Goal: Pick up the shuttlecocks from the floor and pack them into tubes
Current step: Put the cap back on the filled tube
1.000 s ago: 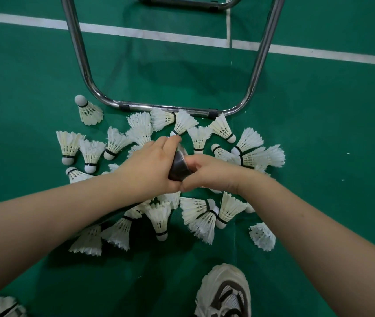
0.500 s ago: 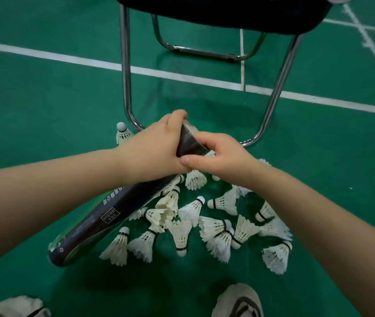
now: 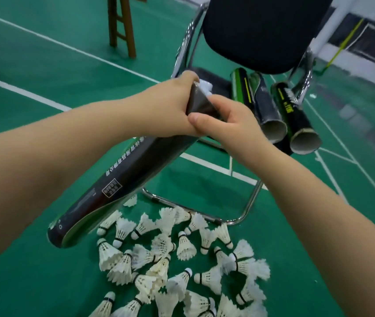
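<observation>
Raising the tube point(image 3: 122, 179) higher than half a second ago, toward the chair point(image 3: 262, 30) at one o'clock. Gripping its top end with left hand point(image 3: 170, 110) and right hand point(image 3: 227, 122), slanting it seven-to-one above shuttlecocks point(image 3: 182, 259) at six.

Your left hand point(image 3: 170, 110) and right hand point(image 3: 230, 124) hide the top of the tube point(image 3: 118, 179); only a scrap of feathers point(image 3: 204, 86) shows there. The bottom edge cuts the nearest shuttlecocks point(image 3: 166, 304); the far right is blurred.

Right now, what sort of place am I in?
Probably an indoor badminton court: green sports floor with white court lines, feather shuttlecocks scattered on it, and shuttlecock tubes lying on a chair.
</observation>
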`<state>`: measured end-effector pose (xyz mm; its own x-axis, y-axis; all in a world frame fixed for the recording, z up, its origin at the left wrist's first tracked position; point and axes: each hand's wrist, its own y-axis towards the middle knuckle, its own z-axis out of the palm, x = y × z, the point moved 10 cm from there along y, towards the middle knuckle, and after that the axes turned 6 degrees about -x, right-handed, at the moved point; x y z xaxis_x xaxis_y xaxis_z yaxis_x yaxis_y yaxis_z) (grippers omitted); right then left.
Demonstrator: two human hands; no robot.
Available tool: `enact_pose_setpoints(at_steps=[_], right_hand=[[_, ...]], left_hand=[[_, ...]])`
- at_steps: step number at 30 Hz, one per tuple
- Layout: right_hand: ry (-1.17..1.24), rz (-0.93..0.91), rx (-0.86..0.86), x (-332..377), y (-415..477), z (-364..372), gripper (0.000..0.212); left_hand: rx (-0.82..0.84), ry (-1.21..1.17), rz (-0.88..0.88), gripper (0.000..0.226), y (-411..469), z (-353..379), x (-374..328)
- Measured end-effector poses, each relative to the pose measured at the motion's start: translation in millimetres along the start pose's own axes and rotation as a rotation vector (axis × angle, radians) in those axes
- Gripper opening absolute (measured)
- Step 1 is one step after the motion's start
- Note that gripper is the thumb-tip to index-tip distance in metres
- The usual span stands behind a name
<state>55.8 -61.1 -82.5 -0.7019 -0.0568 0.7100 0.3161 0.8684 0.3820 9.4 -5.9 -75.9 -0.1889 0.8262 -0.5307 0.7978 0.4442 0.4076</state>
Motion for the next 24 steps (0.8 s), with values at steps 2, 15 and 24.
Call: enact_pose_setpoints(at_steps=[2, 15, 24], right_hand=[[0.003, -0.042, -0.027, 15.6, 13.3, -2.0, 0.01], [-0.076, -0.111, -0.226, 11.0, 49.2, 12.8, 0.012], [0.137, -0.116, -0.39, -42.5, 67.4, 9.4, 0.017]], left_hand=[[-0.029, -0.035, -0.02, 0.071, 5.7, -15.8, 4.0], [-0.13, -0.176, -0.061, 0.076, 24.1, -25.9, 49.5], [-0.198, -0.285, -0.168, 0.084, 43.8, 3.3, 89.0]])
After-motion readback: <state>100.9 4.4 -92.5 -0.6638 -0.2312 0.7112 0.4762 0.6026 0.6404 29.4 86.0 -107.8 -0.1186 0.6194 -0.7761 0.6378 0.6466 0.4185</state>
